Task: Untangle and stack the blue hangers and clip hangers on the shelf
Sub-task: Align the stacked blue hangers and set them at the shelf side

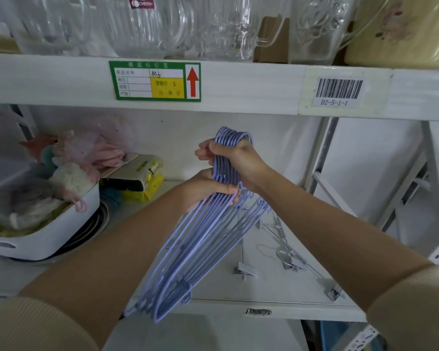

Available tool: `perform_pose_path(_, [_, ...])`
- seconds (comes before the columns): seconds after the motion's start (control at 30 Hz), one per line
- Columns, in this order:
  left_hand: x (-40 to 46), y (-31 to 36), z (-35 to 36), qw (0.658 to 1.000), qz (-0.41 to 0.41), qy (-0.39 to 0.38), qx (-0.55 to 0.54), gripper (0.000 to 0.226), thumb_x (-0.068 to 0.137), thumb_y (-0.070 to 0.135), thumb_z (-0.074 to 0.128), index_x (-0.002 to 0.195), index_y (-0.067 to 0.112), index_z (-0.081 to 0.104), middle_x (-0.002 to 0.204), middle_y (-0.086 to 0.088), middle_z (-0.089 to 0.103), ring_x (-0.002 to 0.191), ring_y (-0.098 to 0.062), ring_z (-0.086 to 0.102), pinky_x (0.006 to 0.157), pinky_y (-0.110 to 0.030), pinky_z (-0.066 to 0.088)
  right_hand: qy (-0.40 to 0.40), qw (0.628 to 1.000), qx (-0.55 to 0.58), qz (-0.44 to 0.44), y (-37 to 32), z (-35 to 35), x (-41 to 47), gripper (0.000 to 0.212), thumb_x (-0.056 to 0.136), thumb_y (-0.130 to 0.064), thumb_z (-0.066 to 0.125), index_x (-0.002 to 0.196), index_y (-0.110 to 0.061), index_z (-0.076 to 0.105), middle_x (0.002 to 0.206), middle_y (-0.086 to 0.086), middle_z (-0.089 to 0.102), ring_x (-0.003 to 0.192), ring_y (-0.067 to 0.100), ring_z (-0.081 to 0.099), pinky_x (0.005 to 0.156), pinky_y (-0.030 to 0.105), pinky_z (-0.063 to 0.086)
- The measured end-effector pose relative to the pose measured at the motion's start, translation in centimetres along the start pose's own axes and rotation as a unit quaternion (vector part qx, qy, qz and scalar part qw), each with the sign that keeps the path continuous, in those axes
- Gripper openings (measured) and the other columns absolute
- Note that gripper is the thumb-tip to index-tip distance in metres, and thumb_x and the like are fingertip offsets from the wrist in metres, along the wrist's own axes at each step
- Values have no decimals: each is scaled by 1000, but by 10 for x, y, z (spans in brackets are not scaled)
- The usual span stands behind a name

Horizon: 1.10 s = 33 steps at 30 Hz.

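A bundle of several blue hangers (188, 252) hangs in the air in front of the white shelf (238, 304), hooks up, bodies fanning down to the lower left. My right hand (238, 158) grips the gathered hooks near the top. Just below it my left hand (203, 188) wraps around the necks of the same bundle. Several metal clip hangers (287, 252) lie loosely on the shelf board under and right of the bundle.
A white tub (51, 239) with soft toys sits at the left of the shelf, yellow packets (147, 183) behind it. Glass jugs (147, 24) stand on the upper shelf. Metal uprights (322, 158) bound the right side.
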<state>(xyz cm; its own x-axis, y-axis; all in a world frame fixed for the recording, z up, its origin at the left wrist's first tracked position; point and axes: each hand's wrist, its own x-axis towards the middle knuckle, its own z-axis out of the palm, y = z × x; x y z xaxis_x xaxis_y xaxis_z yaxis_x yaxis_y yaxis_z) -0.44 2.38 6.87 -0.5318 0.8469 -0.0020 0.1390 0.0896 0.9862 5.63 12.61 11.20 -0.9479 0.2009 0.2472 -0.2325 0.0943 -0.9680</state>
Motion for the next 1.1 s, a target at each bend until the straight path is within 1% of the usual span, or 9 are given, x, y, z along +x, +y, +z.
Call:
perform_pose_path(0.1, [0, -1, -4, 999, -6, -24, 23, 3, 86, 3, 64, 83, 3, 66, 66, -3, 71, 60, -11, 69, 57, -17, 53, -21, 999, 20, 19, 0, 0, -1, 24, 99, -13, 47, 115, -7, 63, 106, 9, 70, 103, 22, 66, 97, 39, 49])
perform_pose_path(0.27, [4, -5, -9, 999, -17, -36, 31, 4, 86, 3, 63, 89, 6, 64, 64, 1, 72, 60, -10, 68, 58, -20, 54, 46, 997, 53, 22, 4, 4, 0, 21, 98, -10, 48, 89, -5, 66, 92, 13, 71, 85, 20, 69, 84, 32, 53])
perform_pose_path(0.43, [0, 7, -22, 978, -54, -23, 202, 54, 78, 26, 76, 122, 23, 46, 104, 7, 62, 94, -10, 59, 84, -28, 46, 140, 989, 36, 7, 1, 14, 5, 18, 94, -9, 54, 98, 2, 68, 98, 17, 72, 89, 23, 70, 89, 38, 53])
perform_pose_path(0.5, [-6, 10, -21, 936, -66, 21, 345, 67, 74, 35, 73, 129, 24, 38, 93, 6, 57, 86, -14, 56, 72, -29, 44, 186, 982, 21, 11, -3, 22, 12, 16, 92, -8, 57, 94, 3, 69, 94, 16, 72, 86, 23, 69, 88, 38, 53])
perform_pose_path(0.6, [-12, -4, -6, 791, -19, 156, 592, 57, 80, 24, 61, 130, 17, 36, 92, -3, 54, 90, -28, 58, 64, -33, 39, 237, 971, -10, 24, -5, 30, 23, 19, 88, -10, 61, 69, -9, 67, 84, 7, 72, 87, 24, 72, 83, 38, 55])
perform_pose_path(0.67, [-13, -13, 6, 716, 11, 241, 655, 41, 84, 13, 53, 124, 15, 44, 103, -7, 57, 99, -31, 59, 64, -35, 37, 261, 964, -12, 44, -5, 32, 29, 25, 86, -12, 61, 61, -16, 65, 83, 6, 73, 90, 26, 72, 80, 37, 54])
perform_pose_path(0.73, [-11, -18, 9, 688, 22, 268, 674, 30, 87, 10, 50, 117, 15, 50, 103, -7, 62, 98, -31, 61, 64, -33, 36, 273, 960, -8, 68, -5, 32, 31, 27, 85, -11, 60, 60, -17, 64, 83, 7, 73, 91, 28, 72, 82, 38, 55])
perform_pose_path(0.93, [-7, -17, 3, 655, 32, 200, 728, 23, 91, 6, 45, 110, 12, 57, 101, -12, 66, 96, -36, 63, 65, -33, 35, 237, 964, -10, 122, -9, 18, 29, 22, 92, -11, 55, 74, -6, 66, 100, 10, 74, 95, 25, 69, 96, 40, 53])
perform_pose_path(1.1, [1, -10, -6, 730, 5, 193, 655, 26, 96, 20, 46, 118, 18, 60, 111, -15, 61, 104, -37, 59, 78, -38, 45, 128, 976, -151, 90, -7, 1, 12, 20, 84, -21, 70, 76, -7, 57, 75, 11, 62, 69, 21, 65, 72, 29, 52])
